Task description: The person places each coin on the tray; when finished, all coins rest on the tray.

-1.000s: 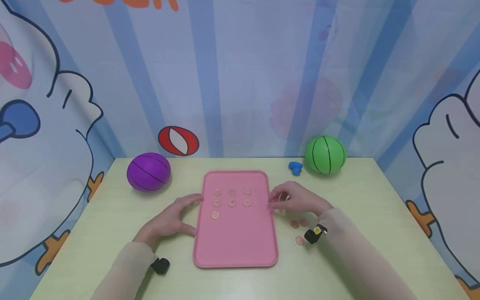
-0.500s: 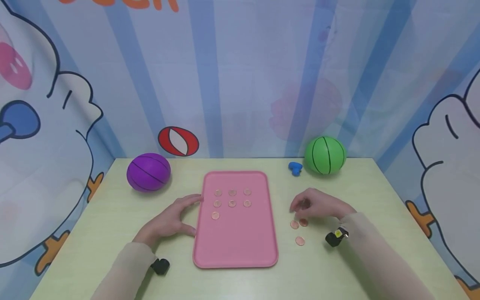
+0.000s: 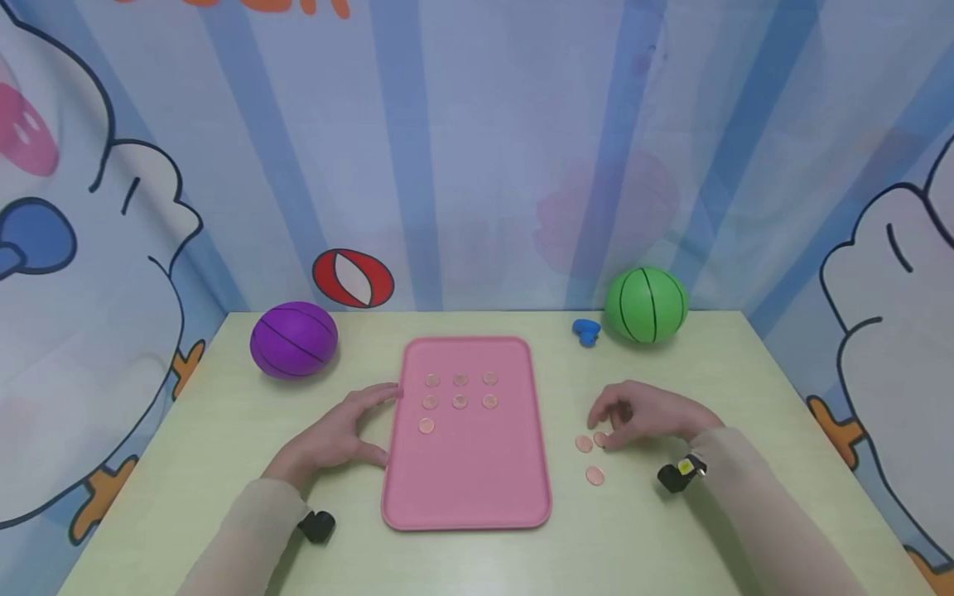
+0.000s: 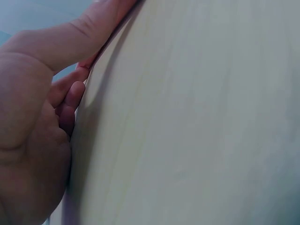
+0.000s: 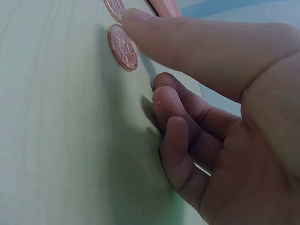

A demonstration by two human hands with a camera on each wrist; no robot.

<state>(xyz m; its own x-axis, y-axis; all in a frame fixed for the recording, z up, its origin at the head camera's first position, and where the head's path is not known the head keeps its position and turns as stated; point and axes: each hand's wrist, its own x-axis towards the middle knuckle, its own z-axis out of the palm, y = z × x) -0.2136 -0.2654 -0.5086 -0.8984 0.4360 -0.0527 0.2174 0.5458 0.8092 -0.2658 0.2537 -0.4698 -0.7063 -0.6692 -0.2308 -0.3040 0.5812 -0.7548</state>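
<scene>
A pink tray (image 3: 477,488) lies on the table with several copper coins (image 3: 460,401) in rows on its upper part; one coin (image 3: 426,425) starts a third row at the left. My left hand (image 3: 335,434) touches the tray's left rim, thumb and forefinger spread apart. To the right of the tray, my right hand (image 3: 648,412) is low over the table, thumb tip right at a coin (image 3: 599,439) and the other fingers bent, apart from the thumb. Two more coins lie beside it: one coin (image 3: 584,444) to its left, another coin (image 3: 595,476) nearer me. In the right wrist view, the thumb overlaps a coin (image 5: 123,48).
At the back left of the table (image 3: 633,546) sits a purple ball (image 3: 294,340). A green ball (image 3: 646,305) stands at the back right, with a small blue object (image 3: 587,332) beside it. A printed curtain (image 3: 492,165) hangs behind the table's far edge.
My right hand has moved away from the tray's right rim, rightward and down to the loose coins, its thumb now at one of them. The left hand has stayed at the tray.
</scene>
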